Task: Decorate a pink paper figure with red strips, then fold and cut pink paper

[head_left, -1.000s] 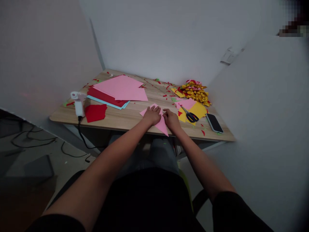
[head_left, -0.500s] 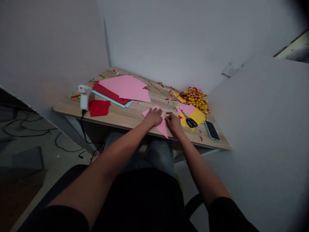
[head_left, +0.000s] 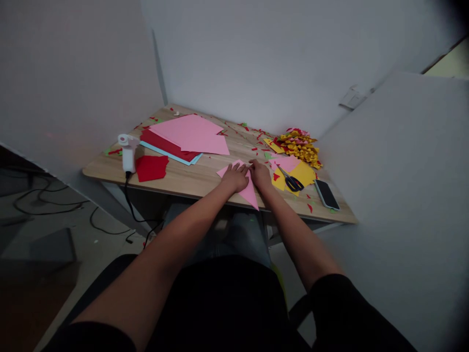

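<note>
Pink paper [head_left: 250, 196], seemingly folded triangular, lies near the desk's [head_left: 190, 182] front edge. I see the left hand [head_left: 235, 179] flat on it, fingers spread; the right hand [head_left: 260, 174] curls at its side, pinching or not, I can't tell. Uneven pressure could skew it.

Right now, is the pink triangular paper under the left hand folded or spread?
Probably folded: the pink triangular paper has a tapered outline ending in a sharp point. The left hand covers its middle, hiding any crease there.
</note>
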Action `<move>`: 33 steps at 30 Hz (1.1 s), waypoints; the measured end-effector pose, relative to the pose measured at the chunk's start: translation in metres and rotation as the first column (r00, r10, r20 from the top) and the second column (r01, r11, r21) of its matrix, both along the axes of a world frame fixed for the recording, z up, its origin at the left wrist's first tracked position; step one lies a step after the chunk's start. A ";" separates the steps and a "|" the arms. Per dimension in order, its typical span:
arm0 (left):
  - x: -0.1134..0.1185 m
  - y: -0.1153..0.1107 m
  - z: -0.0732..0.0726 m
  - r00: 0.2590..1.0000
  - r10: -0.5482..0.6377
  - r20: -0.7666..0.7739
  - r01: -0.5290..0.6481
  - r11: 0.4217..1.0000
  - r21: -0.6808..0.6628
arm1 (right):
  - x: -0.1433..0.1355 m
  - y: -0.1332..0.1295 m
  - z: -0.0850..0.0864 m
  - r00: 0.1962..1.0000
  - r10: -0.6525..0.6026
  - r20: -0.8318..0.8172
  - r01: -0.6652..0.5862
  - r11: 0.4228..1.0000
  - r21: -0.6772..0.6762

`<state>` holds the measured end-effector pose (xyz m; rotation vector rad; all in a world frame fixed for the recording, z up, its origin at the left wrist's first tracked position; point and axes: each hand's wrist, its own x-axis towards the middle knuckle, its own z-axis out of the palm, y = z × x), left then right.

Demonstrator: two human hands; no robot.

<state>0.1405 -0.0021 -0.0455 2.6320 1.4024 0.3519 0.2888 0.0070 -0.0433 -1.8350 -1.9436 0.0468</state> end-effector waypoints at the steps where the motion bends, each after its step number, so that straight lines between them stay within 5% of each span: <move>1: 0.000 0.000 0.000 1.000 0.000 0.001 0.000 1.000 -0.002 | 0.000 -0.004 0.000 1.000 0.006 0.004 -0.006 1.000 0.000; 14: 0.002 0.003 -0.003 1.000 -0.011 0.016 0.012 0.999 -0.041 | 0.010 -0.104 -0.009 0.996 0.063 0.056 -0.063 0.998 0.006; 17: 0.001 0.002 -0.003 1.000 -0.010 0.013 0.011 0.999 -0.044 | 0.009 -0.096 -0.006 0.997 0.053 0.056 -0.053 0.999 0.002; 27: 0.000 0.002 -0.001 1.000 -0.019 -0.018 0.018 0.999 -0.031 | -0.002 -0.006 0.000 0.999 -0.036 0.010 0.036 0.999 -0.008; 33: 0.000 0.000 0.001 1.000 -0.022 -0.016 0.021 0.999 -0.038 | -0.005 -0.002 0.003 0.998 -0.050 0.023 0.050 0.999 -0.007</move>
